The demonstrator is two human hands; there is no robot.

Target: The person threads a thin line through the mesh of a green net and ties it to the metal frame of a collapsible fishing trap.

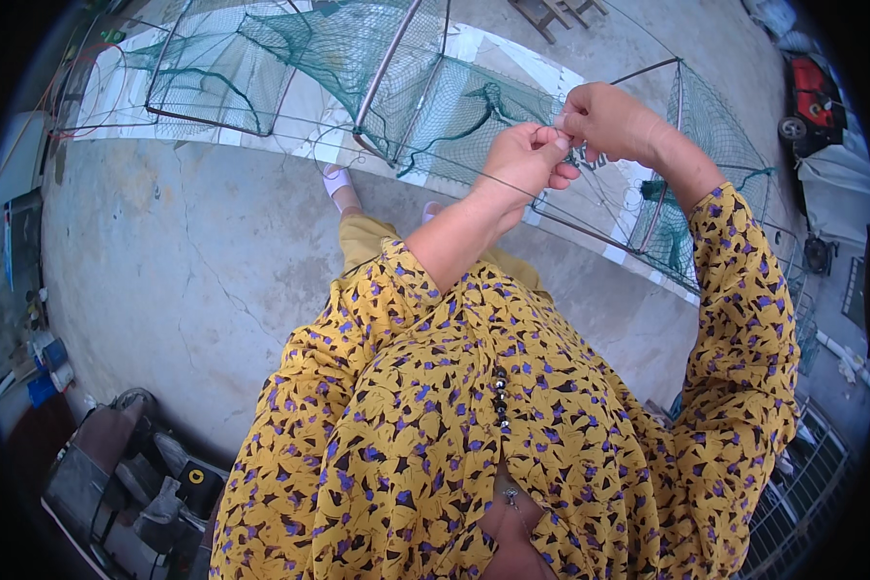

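A long folding net trap of green mesh (309,48) on metal frames stretches across the upper part of the view. My left hand (527,162) and my right hand (609,121) meet in front of its right-hand section, fingertips almost touching. Thumb and fingers of each are pinched together. Whatever they pinch is too small and thin to make out; a fine cord or the mesh edge may lie there. Green cord (474,121) loops through the netting just left of my hands. A metal frame bar (391,68) slants down to the left of them.
Beneath the trap lies a pale patterned sheet (116,106) on the concrete floor (193,232). A small wooden stool (541,17) stands beyond. Right of the trap is a red wheeled machine (812,97). Dark clutter (135,474) sits at lower left, and a metal rack (807,474) at lower right.
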